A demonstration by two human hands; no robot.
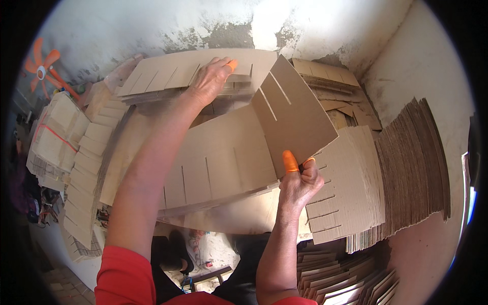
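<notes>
My right hand [303,182], with orange finger covers, grips the lower edge of a slotted cardboard sheet [302,114]. The sheet stands tilted up at the right end of a low pile of slotted cardboard [223,162] on the table. Farther off, my left hand [212,79] reaches across to a long stack of slotted cardboard sheets [160,73] by the wall. Its fingers are curled at the edge of a sheet there, an orange cover on one digit. The undersides of those fingers are hidden.
Brown cardboard stacks [414,160] and slotted sheets [351,178] stand at the right. More slotted pieces [89,168] and a strapped bundle [58,134] line the left. An orange fan [41,71] is at the far left. Loose sheets [345,279] lie low at the right.
</notes>
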